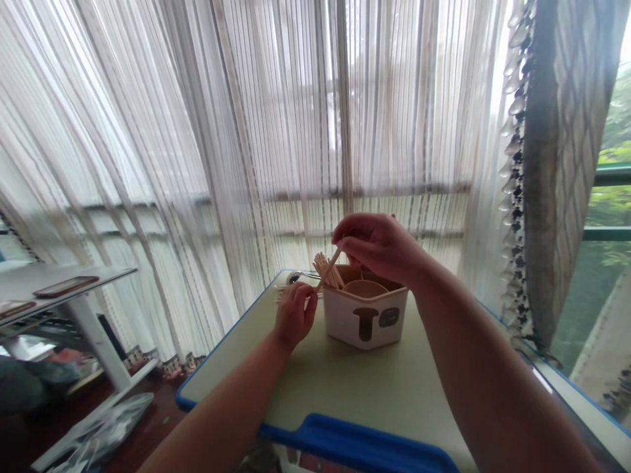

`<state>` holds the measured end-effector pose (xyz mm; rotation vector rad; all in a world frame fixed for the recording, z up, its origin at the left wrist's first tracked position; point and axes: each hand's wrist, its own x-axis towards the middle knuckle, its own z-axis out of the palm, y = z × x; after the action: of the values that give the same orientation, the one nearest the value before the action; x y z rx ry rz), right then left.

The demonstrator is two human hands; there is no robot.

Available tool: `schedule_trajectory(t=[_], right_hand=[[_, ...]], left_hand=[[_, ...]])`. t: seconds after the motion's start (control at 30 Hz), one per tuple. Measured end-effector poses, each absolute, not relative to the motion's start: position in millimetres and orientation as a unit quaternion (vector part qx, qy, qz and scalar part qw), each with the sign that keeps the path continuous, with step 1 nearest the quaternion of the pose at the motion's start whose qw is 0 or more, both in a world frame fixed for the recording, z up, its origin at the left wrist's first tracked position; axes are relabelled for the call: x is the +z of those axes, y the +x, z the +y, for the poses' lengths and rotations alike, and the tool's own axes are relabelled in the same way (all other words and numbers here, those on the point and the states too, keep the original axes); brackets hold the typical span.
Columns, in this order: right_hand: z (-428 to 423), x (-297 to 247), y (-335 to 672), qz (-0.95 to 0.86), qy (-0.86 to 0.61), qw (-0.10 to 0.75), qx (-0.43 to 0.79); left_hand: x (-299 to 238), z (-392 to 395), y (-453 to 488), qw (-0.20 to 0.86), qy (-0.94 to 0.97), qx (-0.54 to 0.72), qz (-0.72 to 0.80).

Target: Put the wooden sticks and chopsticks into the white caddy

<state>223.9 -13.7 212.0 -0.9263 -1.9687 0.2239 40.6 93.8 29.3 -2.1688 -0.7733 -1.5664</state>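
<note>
A white holder (365,319) with a brown mushroom picture stands on a pale green table (345,387). Several wooden chopsticks (326,268) stand in its left compartment. My right hand (379,246) hovers over the holder, fingers pinched on one chopstick (329,267) that slants down to the left. My left hand (294,314) rests on the table just left of the holder, fingers curled around the chopstick's lower end and over more sticks (286,290) lying there.
The table has a blue rim (355,443). Sheer striped curtains (246,131) hang close behind it, a darker drape (557,164) at right. A white side table (64,279) with two phones stands at left. A metal object (298,276) lies behind the sticks.
</note>
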Motion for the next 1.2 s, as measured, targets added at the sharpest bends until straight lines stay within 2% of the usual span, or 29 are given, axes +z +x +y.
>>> schedule_trajectory(t=[0.2, 0.33, 0.47, 0.67, 0.73, 1.03, 1.2], right_hand=[[-7, 209, 224, -0.792, -0.367, 0.481, 0.085], [-2, 206, 225, -0.799, -0.349, 0.472, 0.127], [7, 198, 222, -0.824, -0.357, 0.415, 0.148], [10, 190, 213, -0.874, -0.377, 0.286, 0.106], [9, 190, 212, -0.878, -0.387, 0.266, 0.092], [-3, 208, 237, -0.836, -0.435, 0.329, 0.068], [-23, 225, 270, -0.769, -0.471, 0.425, 0.078]], left_hand=[[29, 93, 41, 0.180, -0.770, -0.548, -0.274], [28, 93, 42, 0.177, -0.766, -0.552, -0.279], [27, 92, 43, 0.185, -0.759, -0.561, -0.275], [25, 92, 43, 0.211, -0.751, -0.564, -0.270], [25, 92, 43, 0.223, -0.749, -0.563, -0.271], [28, 91, 45, 0.242, -0.752, -0.541, -0.288], [29, 90, 45, 0.233, -0.759, -0.536, -0.288]])
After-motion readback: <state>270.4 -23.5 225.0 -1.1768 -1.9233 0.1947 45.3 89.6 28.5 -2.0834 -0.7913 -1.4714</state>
